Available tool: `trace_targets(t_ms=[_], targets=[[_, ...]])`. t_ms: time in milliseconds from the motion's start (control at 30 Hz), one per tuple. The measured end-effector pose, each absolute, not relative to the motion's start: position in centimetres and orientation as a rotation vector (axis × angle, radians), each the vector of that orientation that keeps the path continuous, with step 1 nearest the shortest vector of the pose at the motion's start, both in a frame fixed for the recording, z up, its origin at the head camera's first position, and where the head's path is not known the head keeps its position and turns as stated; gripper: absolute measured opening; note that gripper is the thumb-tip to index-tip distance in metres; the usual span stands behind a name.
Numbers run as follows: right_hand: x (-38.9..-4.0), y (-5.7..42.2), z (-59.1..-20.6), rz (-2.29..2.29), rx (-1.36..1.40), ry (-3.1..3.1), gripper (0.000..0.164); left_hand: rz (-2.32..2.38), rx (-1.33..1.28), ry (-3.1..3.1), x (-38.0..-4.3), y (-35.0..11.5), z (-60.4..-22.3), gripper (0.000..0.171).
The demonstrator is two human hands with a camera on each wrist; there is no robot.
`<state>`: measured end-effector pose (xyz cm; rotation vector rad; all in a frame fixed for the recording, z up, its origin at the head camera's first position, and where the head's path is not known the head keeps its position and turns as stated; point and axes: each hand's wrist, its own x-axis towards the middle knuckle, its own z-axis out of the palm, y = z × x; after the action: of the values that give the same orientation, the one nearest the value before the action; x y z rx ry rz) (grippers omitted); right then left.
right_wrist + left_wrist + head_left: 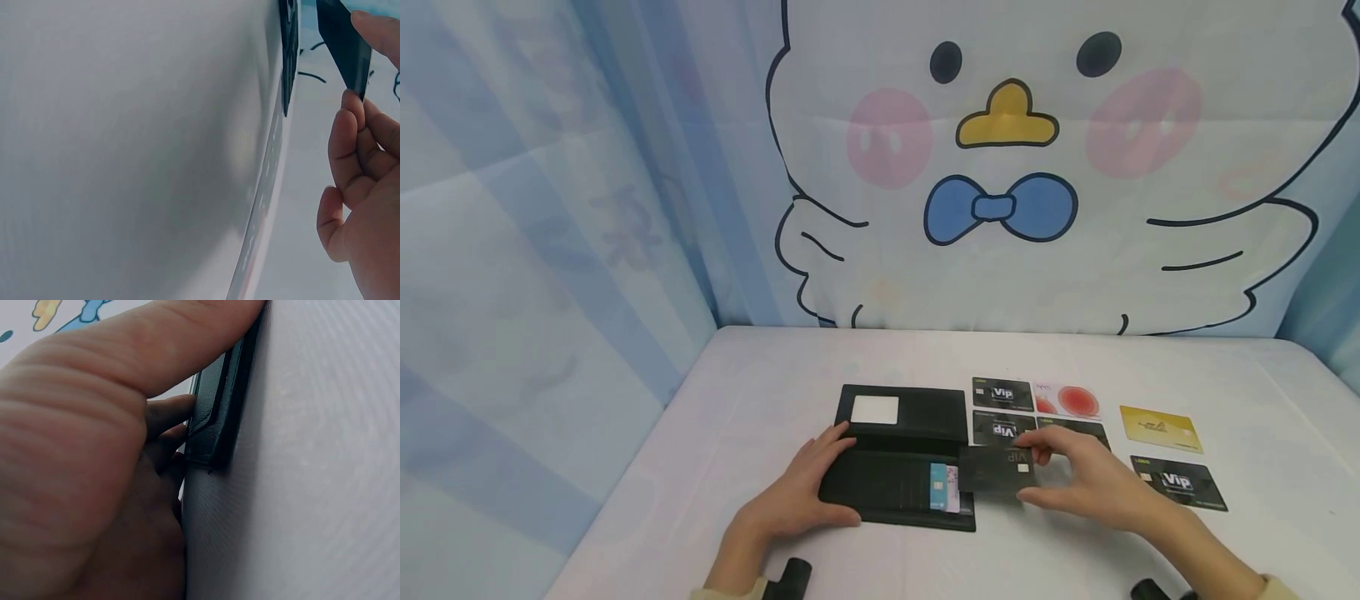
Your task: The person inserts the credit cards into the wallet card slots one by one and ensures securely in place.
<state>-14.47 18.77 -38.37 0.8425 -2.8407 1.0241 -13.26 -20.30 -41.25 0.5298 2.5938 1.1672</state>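
A black wallet (pixel 887 492) lies unfolded on the table, a white patch in its upper flap and a blue card (pixel 938 486) beside a pale patterned card (pixel 952 488) in its lower half. My left hand (pixel 801 487) rests at the wallet's left side, fingers spread over that edge and thumb along the front edge. In the left wrist view the thumb crosses above the wallet's corner (pixel 212 437). Between thumb and fingers, my right hand (pixel 1090 479) pinches a black VIP card (pixel 996 471). The card is raised over the table, its left end overlapping the wallet's right edge in the head view.
Right of the wallet lie several black VIP cards (pixel 1002 394), one partly behind my right hand, and a pink-and-red card (pixel 1075 402). Farther right are a gold card (pixel 1161 429) and another black VIP card (pixel 1180 482). A printed curtain (pixel 1000 283) hangs behind the white table (pixel 925 567).
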Motion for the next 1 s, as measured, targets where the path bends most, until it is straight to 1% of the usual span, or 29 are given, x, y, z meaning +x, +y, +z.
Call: trace_targets(t_ms=[467,1000], targets=[[-14.6,16.4,-38.6,1.085,0.972,-2.795,0.051,1.158,0.484,2.603,-13.2,-20.2,-41.4,0.097],[-14.7,15.2,-39.0,1.086,1.056,-2.762,0.047,1.148,0.452,2.599,-13.3,-20.1,-41.4,0.097]])
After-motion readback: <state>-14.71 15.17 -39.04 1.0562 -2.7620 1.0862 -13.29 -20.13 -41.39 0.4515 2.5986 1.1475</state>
